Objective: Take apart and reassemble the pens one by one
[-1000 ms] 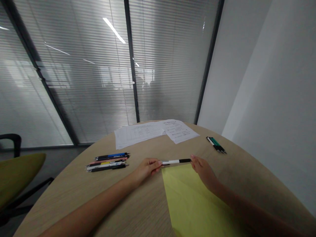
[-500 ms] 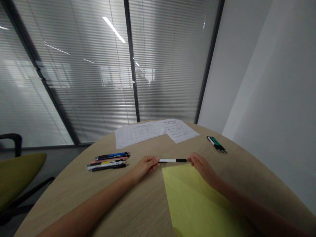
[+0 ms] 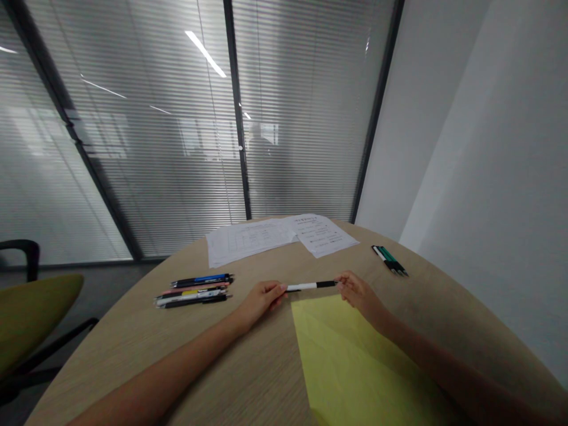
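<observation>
A white pen with a black grip stretches between my two hands, just above the far edge of a yellow sheet. My left hand is closed on the pen's white end, thumb and fingers pinching it. At the black grip end, my right hand has its fingertips closed around the tip. The tip itself is mostly hidden by those fingers. Left of my left hand lies a group of several pens, blue, black, yellow and white among them.
Printed white papers lie at the far side of the round wooden table. Several green, white and black pens rest at the right. A green chair stands at the left, and a glass partition with blinds rises behind.
The pen's grip end has tilted slightly upward. My right hand has risen a little and its fingers have shifted at the tip; the left hand stays nearly still.
</observation>
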Demonstrator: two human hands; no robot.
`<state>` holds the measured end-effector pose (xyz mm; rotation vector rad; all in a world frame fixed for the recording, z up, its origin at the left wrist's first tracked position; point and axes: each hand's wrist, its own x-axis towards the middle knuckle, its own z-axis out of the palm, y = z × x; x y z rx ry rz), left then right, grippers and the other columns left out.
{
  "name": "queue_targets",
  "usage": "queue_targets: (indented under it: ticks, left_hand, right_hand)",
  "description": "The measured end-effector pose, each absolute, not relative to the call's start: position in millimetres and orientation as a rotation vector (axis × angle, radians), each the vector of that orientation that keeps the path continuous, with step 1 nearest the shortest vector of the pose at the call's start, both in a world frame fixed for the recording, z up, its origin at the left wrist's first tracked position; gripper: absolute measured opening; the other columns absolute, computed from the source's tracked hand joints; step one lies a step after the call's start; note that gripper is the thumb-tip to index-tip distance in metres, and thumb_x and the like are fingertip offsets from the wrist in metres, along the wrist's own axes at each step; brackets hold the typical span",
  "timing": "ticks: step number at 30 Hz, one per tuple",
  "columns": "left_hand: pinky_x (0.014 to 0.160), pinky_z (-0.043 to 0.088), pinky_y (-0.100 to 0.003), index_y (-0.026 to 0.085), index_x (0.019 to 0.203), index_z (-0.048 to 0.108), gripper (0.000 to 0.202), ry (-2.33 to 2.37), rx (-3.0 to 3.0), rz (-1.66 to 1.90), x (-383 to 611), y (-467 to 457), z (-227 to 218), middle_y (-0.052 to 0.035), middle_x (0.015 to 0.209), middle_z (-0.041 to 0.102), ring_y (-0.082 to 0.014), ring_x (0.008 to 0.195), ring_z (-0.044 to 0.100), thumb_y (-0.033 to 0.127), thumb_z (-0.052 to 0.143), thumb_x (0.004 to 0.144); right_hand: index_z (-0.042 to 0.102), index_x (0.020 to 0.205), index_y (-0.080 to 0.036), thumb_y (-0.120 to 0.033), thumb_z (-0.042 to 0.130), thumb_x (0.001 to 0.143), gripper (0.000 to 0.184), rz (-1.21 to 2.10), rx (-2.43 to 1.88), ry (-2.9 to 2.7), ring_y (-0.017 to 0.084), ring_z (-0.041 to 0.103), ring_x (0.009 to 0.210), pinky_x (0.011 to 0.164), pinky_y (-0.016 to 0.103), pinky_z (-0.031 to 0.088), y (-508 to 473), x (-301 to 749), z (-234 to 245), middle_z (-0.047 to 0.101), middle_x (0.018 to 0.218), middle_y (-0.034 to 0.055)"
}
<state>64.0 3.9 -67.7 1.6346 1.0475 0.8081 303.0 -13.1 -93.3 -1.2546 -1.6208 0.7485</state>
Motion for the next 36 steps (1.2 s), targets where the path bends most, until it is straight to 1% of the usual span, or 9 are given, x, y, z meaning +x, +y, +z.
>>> queue_targets:
  ticks: [4,8,14,17,21,25,29,32,36]
  left_hand:
    - [0.042,0.021,-0.02,0.016,0.054,0.048,0.042,1.062,1.711,0.775,65.4,1.9,-68.5,0.007,0.044,0.037,-0.0076,0.041,0.03,0.056,0.046,0.067]
    - [0.042,0.02,-0.021,0.016,0.054,0.047,0.042,1.084,1.744,0.761,66.3,0.6,-69.8,0.0075,0.043,0.035,-0.0077,0.041,0.029,0.056,0.046,0.067]
    - [0.042,0.021,-0.02,0.015,0.055,0.05,0.041,1.079,1.645,0.822,66.1,0.9,-70.3,0.0065,0.044,0.039,-0.0076,0.042,0.032,0.055,0.048,0.066]
    - [0.042,0.021,-0.02,0.015,0.056,0.05,0.04,1.076,1.628,0.831,66.3,0.5,-70.2,0.0062,0.045,0.039,-0.0076,0.041,0.032,0.054,0.048,0.065]
    - [0.043,0.021,-0.02,0.015,0.058,0.051,0.04,1.058,1.643,0.816,66.2,0.3,-71.1,0.0061,0.045,0.039,-0.0077,0.041,0.032,0.053,0.048,0.066]
    - [0.043,0.02,-0.021,0.015,0.057,0.051,0.04,1.055,1.653,0.793,65.1,1.3,-72.1,0.0069,0.043,0.037,-0.0076,0.041,0.03,0.053,0.047,0.067]
    - [0.042,0.021,-0.02,0.015,0.058,0.049,0.04,1.075,1.626,0.824,64.8,2.5,-72.8,0.0067,0.044,0.038,-0.0073,0.041,0.031,0.054,0.047,0.066]
    - [0.042,0.021,-0.02,0.014,0.059,0.05,0.041,1.083,1.623,0.827,65.0,3.3,-74.0,0.0068,0.045,0.038,-0.0072,0.041,0.031,0.055,0.047,0.065]
    - [0.042,0.021,-0.02,0.014,0.058,0.05,0.041,1.07,1.658,0.792,64.9,3.5,-75.1,0.0067,0.044,0.038,-0.0072,0.041,0.031,0.054,0.046,0.067]
  right_hand:
    - [0.046,0.061,-0.018,-0.046,0.034,0.077,0.035,0.763,-1.328,-1.619,0.009,0.039,0.044,0.042,0.021,0.028,-12.4,305.3,-98.4,0.042,0.05,-0.0038]
    - [0.041,0.051,-0.018,-0.045,0.032,0.078,0.039,0.687,-1.457,-1.647,0.008,0.034,0.039,0.041,0.022,0.025,-12.1,307.7,-100.0,0.036,0.041,-0.0052]
    - [0.044,0.063,-0.019,-0.041,0.046,0.069,0.022,0.764,-1.293,-1.619,0.008,0.038,0.044,0.041,0.02,0.028,-8.4,304.8,-96.6,0.041,0.05,-0.0057]
    - [0.046,0.074,-0.019,-0.045,0.049,0.065,0.028,0.869,-1.237,-1.557,0.008,0.037,0.042,0.038,0.02,0.027,-8.7,303.3,-94.1,0.044,0.054,-0.0053]
    - [0.045,0.059,-0.018,-0.049,0.036,0.073,0.035,0.861,-1.331,-1.589,0.008,0.036,0.04,0.04,0.021,0.027,-11.0,305.4,-94.5,0.041,0.047,-0.0043]
    - [0.042,0.052,-0.018,-0.044,0.036,0.075,0.035,0.782,-1.382,-1.648,0.008,0.035,0.041,0.041,0.021,0.026,-7.7,308.4,-101.7,0.037,0.043,-0.0048]
    - [0.047,0.067,-0.018,-0.041,0.045,0.069,0.023,0.835,-1.272,-1.613,0.007,0.037,0.043,0.041,0.02,0.027,-2.8,307.8,-104.8,0.042,0.052,-0.0049]
    - [0.047,0.081,-0.019,-0.042,0.051,0.063,0.03,0.906,-1.209,-1.557,0.006,0.037,0.042,0.037,0.019,0.025,-3.1,306.1,-101.1,0.047,0.06,-0.0038]
    - [0.046,0.063,-0.018,-0.047,0.042,0.07,0.03,0.896,-1.329,-1.597,0.007,0.037,0.04,0.037,0.019,0.026,-6.6,306.6,-97.1,0.043,0.05,-0.0038]
